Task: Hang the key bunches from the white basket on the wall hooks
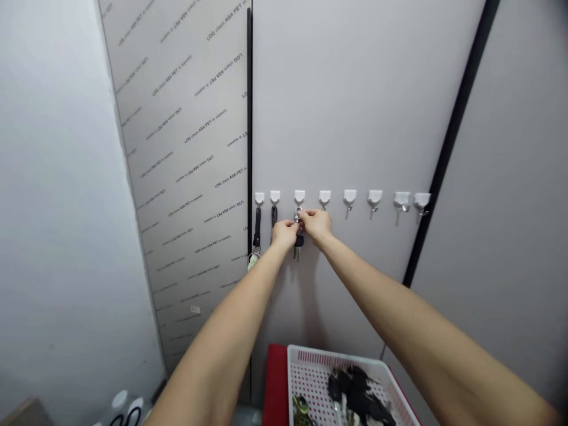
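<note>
A row of white wall hooks (pixel 349 197) runs across the grey panel. My left hand (pixel 284 233) and my right hand (pixel 316 223) meet at the third hook (pixel 299 196) from the left. Both hands are closed in a pinch on a key set (pixel 299 241), whose metal ring is at the hook and whose black fob and keys hang below my fingers. The two hooks further left each carry a hanging item: a black strap with a pale green tag (pixel 256 235) and a short black strap (pixel 274 215). The hooks to the right hang bare.
Below me a white perforated basket (pixel 310 361) holds more dark key sets and straps (pixel 357 393); it sits on a red surface (pixel 275 384). A film-covered panel with printed text (pixel 186 160) stands to the left, with a white wall beside it.
</note>
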Tool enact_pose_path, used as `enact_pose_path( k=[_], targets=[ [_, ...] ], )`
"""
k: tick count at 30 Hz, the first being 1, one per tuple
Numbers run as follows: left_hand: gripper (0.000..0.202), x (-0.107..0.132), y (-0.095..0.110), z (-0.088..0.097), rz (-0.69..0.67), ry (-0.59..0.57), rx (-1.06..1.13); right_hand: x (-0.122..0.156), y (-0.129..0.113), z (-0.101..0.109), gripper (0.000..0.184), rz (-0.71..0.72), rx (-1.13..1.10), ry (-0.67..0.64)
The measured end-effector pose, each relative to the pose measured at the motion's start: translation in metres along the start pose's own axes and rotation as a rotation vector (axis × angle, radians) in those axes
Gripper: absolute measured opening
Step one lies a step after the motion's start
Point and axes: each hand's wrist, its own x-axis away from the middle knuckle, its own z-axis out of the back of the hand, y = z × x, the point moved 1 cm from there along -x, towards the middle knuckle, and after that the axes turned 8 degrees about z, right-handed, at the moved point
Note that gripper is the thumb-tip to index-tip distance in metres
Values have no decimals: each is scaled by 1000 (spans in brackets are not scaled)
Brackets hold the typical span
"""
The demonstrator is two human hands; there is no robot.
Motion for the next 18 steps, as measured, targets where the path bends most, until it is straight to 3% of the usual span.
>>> enact_pose_path(
  k=[4,7,9,14,18],
  targets=[
    [19,13,-4,7,-8,16,-40,5,3,3,26,62,56,-22],
    [24,39,-11,15,-7,48,66,22,11,18,29,122,97,-29],
    [25,63,-26,17,27,3,144,46,26,33,28,132,132,-113],
    [21,136,-97,1,209,-288,39,143,85,82,19,38,295,-566],
    [20,185,-152,-22,221,-452,-222,208,129,117,20,-5,477,-775]
  ],
)
